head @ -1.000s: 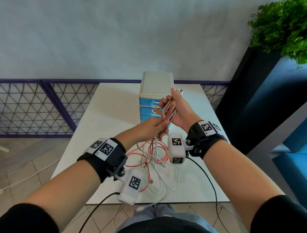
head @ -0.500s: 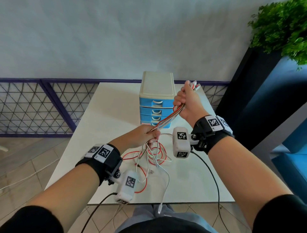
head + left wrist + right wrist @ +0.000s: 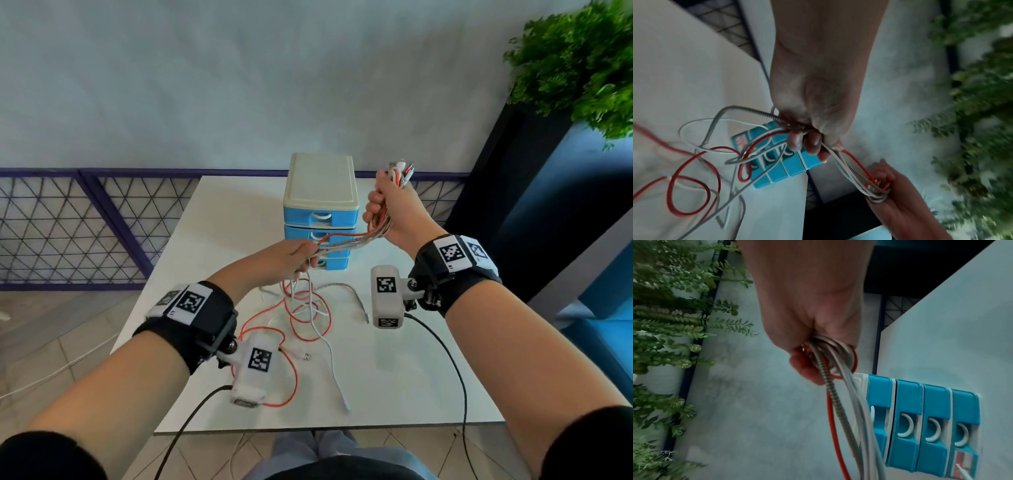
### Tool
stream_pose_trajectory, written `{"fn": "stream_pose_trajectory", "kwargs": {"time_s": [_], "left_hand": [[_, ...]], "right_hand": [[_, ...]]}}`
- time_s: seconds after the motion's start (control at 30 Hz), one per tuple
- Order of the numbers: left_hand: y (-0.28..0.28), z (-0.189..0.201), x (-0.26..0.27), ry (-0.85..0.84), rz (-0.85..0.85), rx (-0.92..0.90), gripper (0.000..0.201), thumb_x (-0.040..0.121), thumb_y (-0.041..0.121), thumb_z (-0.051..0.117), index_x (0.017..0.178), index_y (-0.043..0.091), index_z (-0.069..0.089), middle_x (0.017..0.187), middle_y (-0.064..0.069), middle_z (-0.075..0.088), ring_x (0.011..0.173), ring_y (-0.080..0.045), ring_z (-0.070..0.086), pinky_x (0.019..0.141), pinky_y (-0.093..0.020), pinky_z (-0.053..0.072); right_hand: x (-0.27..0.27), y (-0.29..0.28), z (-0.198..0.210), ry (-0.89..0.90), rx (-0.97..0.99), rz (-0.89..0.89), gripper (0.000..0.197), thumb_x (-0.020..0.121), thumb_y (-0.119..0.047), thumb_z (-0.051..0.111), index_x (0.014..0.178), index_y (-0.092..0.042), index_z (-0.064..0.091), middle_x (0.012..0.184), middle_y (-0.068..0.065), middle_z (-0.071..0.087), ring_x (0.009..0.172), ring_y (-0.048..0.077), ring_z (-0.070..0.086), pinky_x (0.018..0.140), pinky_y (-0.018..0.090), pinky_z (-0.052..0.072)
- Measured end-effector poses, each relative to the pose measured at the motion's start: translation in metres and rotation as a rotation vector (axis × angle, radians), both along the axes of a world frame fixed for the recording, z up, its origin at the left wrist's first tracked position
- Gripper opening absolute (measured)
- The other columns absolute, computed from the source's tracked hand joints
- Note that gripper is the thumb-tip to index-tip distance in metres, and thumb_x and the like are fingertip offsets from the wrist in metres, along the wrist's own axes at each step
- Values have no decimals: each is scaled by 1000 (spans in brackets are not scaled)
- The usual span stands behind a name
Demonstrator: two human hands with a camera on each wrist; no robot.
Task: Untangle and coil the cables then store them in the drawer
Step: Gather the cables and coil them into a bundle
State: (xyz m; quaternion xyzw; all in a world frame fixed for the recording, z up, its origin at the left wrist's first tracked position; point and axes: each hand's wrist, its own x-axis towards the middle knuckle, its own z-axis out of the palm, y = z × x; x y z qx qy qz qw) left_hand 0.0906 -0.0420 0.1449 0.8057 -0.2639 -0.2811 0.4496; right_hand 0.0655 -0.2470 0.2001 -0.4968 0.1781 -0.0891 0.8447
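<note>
A bundle of red, white and braided silver cables (image 3: 346,240) runs taut between my two hands above the white table (image 3: 394,377). My right hand (image 3: 387,209) grips the bundle's end, raised to the right of the drawer unit (image 3: 320,192), with plug ends (image 3: 399,169) sticking out above the fist. My left hand (image 3: 298,255) pinches the same cables lower, in front of the drawers. Loose red and white loops (image 3: 305,308) trail on the table below. In the wrist views, my left hand (image 3: 809,142) and right hand (image 3: 813,358) both curl round the cables (image 3: 853,168) (image 3: 840,386). All the blue drawers (image 3: 920,423) are shut.
A purple lattice railing (image 3: 85,222) runs behind the table. A dark planter with a green plant (image 3: 582,61) stands at the right. Black wrist-camera leads (image 3: 448,356) hang over the table's near edge. Tiled floor lies to the left.
My right hand has pulled the cable ends up and to the right, away from my left. The bundle has stretched out between the hands and the tangle on the table has loosened and spread.
</note>
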Motion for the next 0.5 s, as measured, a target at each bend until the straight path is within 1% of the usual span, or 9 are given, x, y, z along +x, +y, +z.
{"fn": "stream_pose_trajectory", "kwargs": {"time_s": [0.07, 0.1, 0.17, 0.23, 0.3, 0.33, 0.4, 0.47, 0.5], "left_hand": [[-1, 7, 6, -237, 3, 150, 33, 101, 34, 30, 79, 26, 52, 85, 1, 53, 80, -16, 46, 79, -30, 39], [-1, 12, 7, -353, 12, 215, 31, 102, 35, 30, 80, 28, 52, 86, 4, 56, 83, -16, 48, 86, -35, 37], [-3, 19, 6, -507, 34, 267, 23, 101, 33, 32, 85, 31, 48, 82, 12, 56, 82, -14, 47, 93, -38, 30], [-7, 24, 6, -576, 52, 229, 18, 101, 29, 36, 85, 31, 45, 72, 14, 51, 78, -12, 47, 92, -38, 25], [-9, 27, 5, -623, 43, 180, 16, 100, 25, 39, 87, 30, 47, 70, 13, 52, 82, -15, 52, 90, -38, 25], [-10, 27, 5, -655, 37, 155, 16, 99, 23, 40, 87, 30, 47, 71, 12, 53, 86, -18, 55, 88, -37, 25], [-10, 26, 5, -691, 10, 135, 17, 98, 19, 39, 89, 31, 48, 74, 14, 55, 92, -19, 57, 81, -31, 24], [-9, 24, 7, -659, -9, 138, 24, 94, 28, 30, 99, 37, 52, 85, 13, 58, 97, -18, 53, 81, -26, 22], [-8, 23, 8, -641, -20, 135, 27, 91, 35, 27, 101, 43, 51, 93, 10, 59, 99, -19, 51, 82, -23, 24]], "right_hand": [[-3, 0, 3, 35, -22, 162, 27, 101, -22, 45, 78, -10, 50, 60, 5, 57, 45, 13, 59, 47, 25, 54], [-5, 0, 3, 61, -57, 252, 25, 102, -20, 44, 83, -7, 54, 66, 9, 66, 54, 17, 67, 54, 29, 59], [-8, 1, 4, 121, -184, 437, 24, 102, -20, 43, 96, -3, 60, 83, 14, 74, 73, 20, 74, 69, 34, 60], [-12, 4, 3, 170, -264, 574, 27, 100, -22, 46, 111, -3, 61, 95, 15, 73, 81, 21, 73, 67, 33, 60], [-15, 9, 2, 184, -237, 671, 29, 100, -22, 46, 117, -2, 58, 97, 15, 70, 83, 22, 72, 63, 31, 58], [-17, 12, 0, 182, -221, 725, 30, 100, -24, 45, 116, -3, 58, 99, 15, 69, 87, 24, 71, 66, 33, 59], [-19, 17, -4, 180, -232, 830, 31, 99, -31, 43, 111, -7, 58, 106, 16, 67, 97, 27, 69, 79, 42, 58], [-22, 23, -8, 176, -233, 890, 31, 96, -31, 45, 110, -6, 57, 112, 18, 65, 103, 29, 66, 89, 46, 52], [-23, 26, -9, 173, -220, 908, 30, 96, -27, 47, 113, -4, 57, 113, 20, 64, 103, 30, 66, 90, 47, 52]]}}
